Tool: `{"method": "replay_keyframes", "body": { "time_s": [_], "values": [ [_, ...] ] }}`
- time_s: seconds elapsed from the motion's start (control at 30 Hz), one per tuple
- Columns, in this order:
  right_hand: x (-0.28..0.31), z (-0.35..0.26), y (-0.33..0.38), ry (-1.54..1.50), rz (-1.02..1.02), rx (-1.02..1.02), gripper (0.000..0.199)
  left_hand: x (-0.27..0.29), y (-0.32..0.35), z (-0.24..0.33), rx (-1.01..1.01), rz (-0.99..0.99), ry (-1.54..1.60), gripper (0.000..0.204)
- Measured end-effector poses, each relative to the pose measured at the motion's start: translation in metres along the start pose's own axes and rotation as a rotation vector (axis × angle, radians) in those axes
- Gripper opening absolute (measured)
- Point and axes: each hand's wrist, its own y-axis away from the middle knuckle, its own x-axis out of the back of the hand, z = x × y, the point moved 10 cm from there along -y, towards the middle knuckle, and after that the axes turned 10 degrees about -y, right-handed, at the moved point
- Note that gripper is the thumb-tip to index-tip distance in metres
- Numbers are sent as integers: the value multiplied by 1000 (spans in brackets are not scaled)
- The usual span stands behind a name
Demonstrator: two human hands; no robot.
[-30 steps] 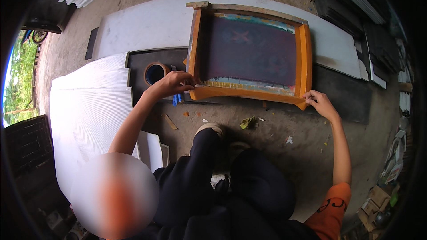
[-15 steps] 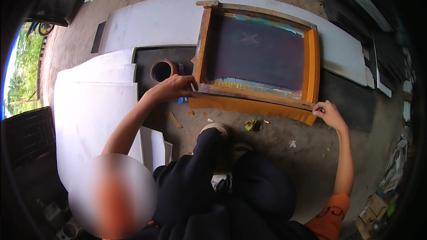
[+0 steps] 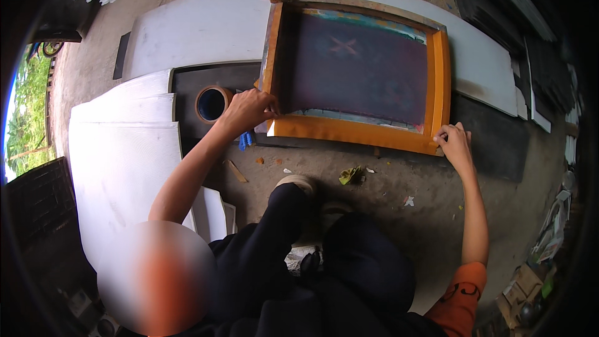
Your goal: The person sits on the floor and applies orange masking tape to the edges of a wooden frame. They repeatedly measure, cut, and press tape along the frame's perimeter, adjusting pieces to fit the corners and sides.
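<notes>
A wooden screen-printing frame with dark, stained mesh lies in front of me. A strip of orange-brown tape lies along its near rail, stretched between both hands. My left hand is closed at the strip's left end, by the frame's near left corner. At the near right corner, my right hand pinches the other end between thumb and fingers. More of the same tape covers the right rail. Just left of my left hand is a round brown-rimmed roll, dark blue inside.
A long white board lies under and behind the frame, and a dark board to its right. White ribbed sheets are stacked at left. A crumpled yellow-green scrap and bits of litter lie on the ground near my foot.
The tape strip hung below the near rail and now lies up over it, covering the rail's stained wood. Both hands have moved slightly away from me with it.
</notes>
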Motion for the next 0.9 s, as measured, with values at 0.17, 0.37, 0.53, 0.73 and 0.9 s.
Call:
{"method": "replay_keyframes", "body": {
  "time_s": [0.17,0.37,0.53,0.73,0.9],
  "values": [
    [-4,-11,-5,74,28,82,9,1,-6,7,-17,67,-103,12],
    [-3,-20,-12,87,32,114,8,0,-13,2,-12,55,-135,9],
    [-11,-23,-17,171,36,195,10,-2,-21,12,-43,52,-229,7],
    [-20,-33,-15,209,44,241,8,-16,-22,11,-74,31,-278,8],
    [-24,-28,-14,249,58,251,8,-18,-24,12,-50,7,-275,10]
  ]
}}
